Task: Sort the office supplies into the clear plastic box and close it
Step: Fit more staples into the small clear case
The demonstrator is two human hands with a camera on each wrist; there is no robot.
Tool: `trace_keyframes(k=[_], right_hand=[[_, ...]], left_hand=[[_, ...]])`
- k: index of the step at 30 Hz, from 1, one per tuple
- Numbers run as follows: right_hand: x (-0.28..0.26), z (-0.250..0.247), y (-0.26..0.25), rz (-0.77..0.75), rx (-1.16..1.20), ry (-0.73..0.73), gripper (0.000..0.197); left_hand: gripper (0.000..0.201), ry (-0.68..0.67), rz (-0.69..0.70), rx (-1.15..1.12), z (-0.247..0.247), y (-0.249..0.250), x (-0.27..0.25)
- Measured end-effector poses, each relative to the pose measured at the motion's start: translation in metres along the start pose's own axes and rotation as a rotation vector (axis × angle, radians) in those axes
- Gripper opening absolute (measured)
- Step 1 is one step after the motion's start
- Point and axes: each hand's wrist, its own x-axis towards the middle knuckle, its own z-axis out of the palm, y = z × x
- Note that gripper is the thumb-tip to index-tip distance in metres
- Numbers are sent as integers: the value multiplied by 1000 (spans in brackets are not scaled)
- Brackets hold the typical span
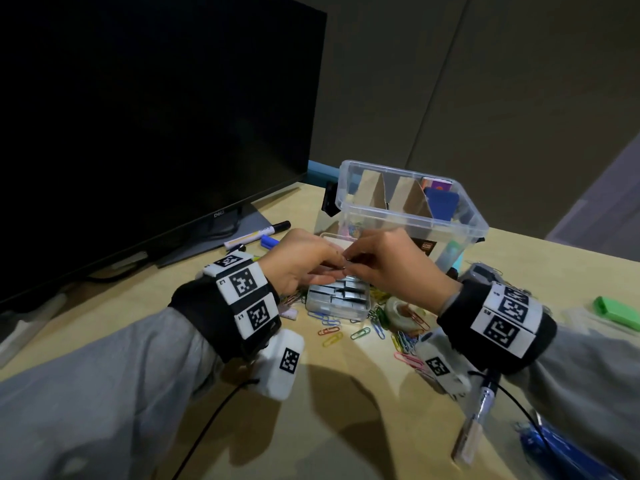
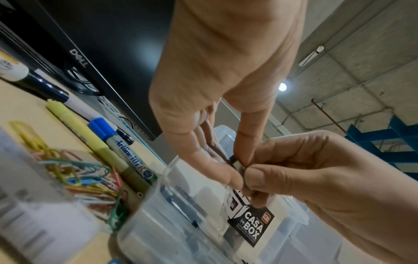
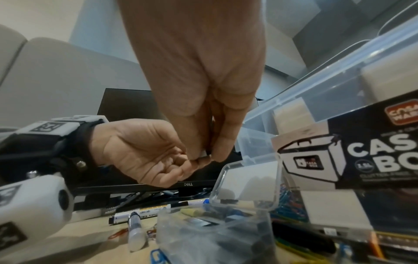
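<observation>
The clear plastic box (image 1: 415, 216) stands open at the back of the desk, with cardboard dividers and a blue item inside. In front of it lies a small clear case of staples (image 1: 337, 301), its lid up (image 3: 246, 185). Just above that case my left hand (image 1: 337, 266) and right hand (image 1: 351, 263) meet. Both pinch one small dark metal piece (image 2: 236, 163), which looks like a staple strip (image 3: 208, 154). My left thumb and forefinger hold one end, and the right fingertips (image 2: 253, 172) hold the other. Most of the piece is hidden by fingers.
Coloured paper clips (image 1: 332, 332) lie scattered around the case. Markers (image 1: 258, 233) lie by the monitor (image 1: 138, 133) at the left. A tape roll (image 1: 403, 311), a green item (image 1: 620, 311), a marker (image 1: 479, 414) and a blue object (image 1: 561, 448) are on the right.
</observation>
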Motion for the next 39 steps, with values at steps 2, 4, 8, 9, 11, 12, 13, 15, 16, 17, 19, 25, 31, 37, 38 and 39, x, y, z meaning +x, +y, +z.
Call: trace_keyframes(k=[2,4,8,9,11,12,13,15,16,17,19,25,31,37,38,39], right_hand=[[1,0,-1,-21,-36,-27,17],[0,0,-2,-34,-58,-44,17],[0,0,3,44,-108,-88,15],[-1,1,6,92,-125,-98,15],[-2,1,14,200,-164,-116,16],[-3,1,17,247,-172,-126,17],[-5,1,20,287,-168,-137,17],[-9,1,26,350,-143,-155,18],[-11,2,27,371,-128,-163,17],[-13,3,29,385,-110,-170,17],[-16,4,30,400,-84,-182,14],[-23,3,33,402,-48,-191,12],[-26,2,34,392,-40,-186,11],[-25,1,27,311,-49,-216,13],[-25,1,26,286,-60,-226,13],[-24,1,24,256,-78,-240,13]], left_hand=[[11,-21,-10,14,-1,-1,0],[11,-31,-14,22,0,-3,0],[9,-7,43,155,5,-5,2],[11,-12,54,209,7,-7,1],[15,-50,33,320,10,-9,1],[18,-77,10,372,12,-10,1],[22,-102,-13,417,13,-11,1],[22,-135,-44,480,17,-12,-1],[21,-138,-49,496,19,-12,-1],[21,-136,-50,503,21,-12,-2],[24,-130,-47,512,23,-12,-1],[23,-112,-51,535,27,-10,-1],[21,-67,-43,506,30,-11,2],[19,-60,-27,489,31,-10,1],[19,-56,-18,489,30,-10,2],[18,-45,-3,492,28,-10,2]])
